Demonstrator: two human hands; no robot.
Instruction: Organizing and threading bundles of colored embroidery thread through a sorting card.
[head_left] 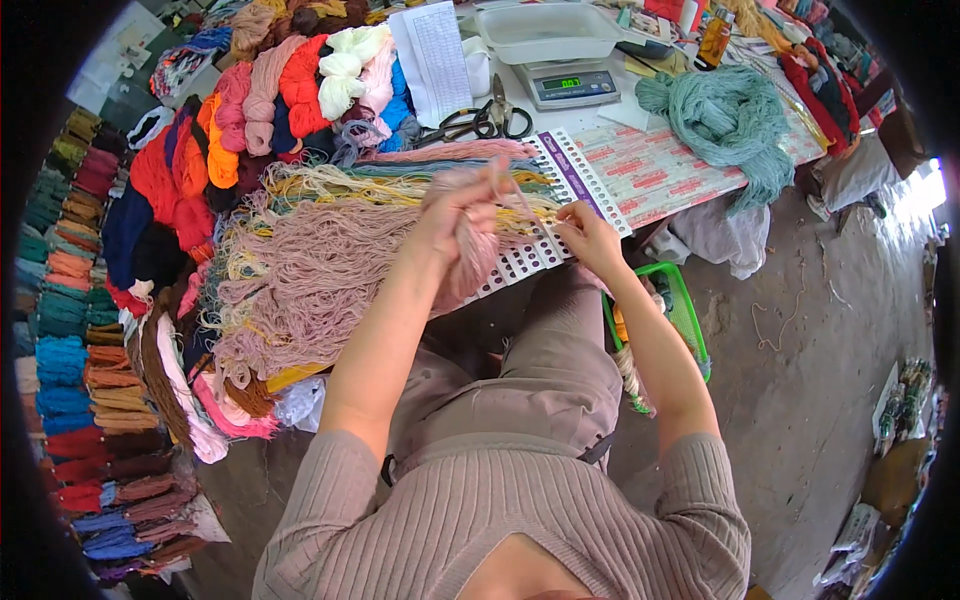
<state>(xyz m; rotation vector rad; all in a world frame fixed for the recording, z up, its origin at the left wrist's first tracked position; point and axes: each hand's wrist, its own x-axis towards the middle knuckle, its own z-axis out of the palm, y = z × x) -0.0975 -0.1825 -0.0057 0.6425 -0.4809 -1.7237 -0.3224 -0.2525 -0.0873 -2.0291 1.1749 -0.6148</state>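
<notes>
My left hand [452,222] is closed around a bundle of dusty-pink yarn [476,262], which hangs down below the fingers. From it a pale pink strand runs toward my right hand [588,237], whose fingertips are pinched on the strand at the edge of a white card with punched holes [580,180]. A purple band runs along this card. Many cut lengths of yarn are fastened along its holes and spread leftward, with a thick layer of dusty-pink yarn [310,270] on top and yellow, blue and green lengths beyond. The exact knot or loop at my right fingertips is too small to see.
Scissors [480,122] lie beyond the card, near a digital scale [568,85] bearing a clear tray. A teal yarn skein [725,125] overhangs the table's right side. Colourful skeins [300,85] crowd the left. A green basket [685,310] stands below, right of my legs.
</notes>
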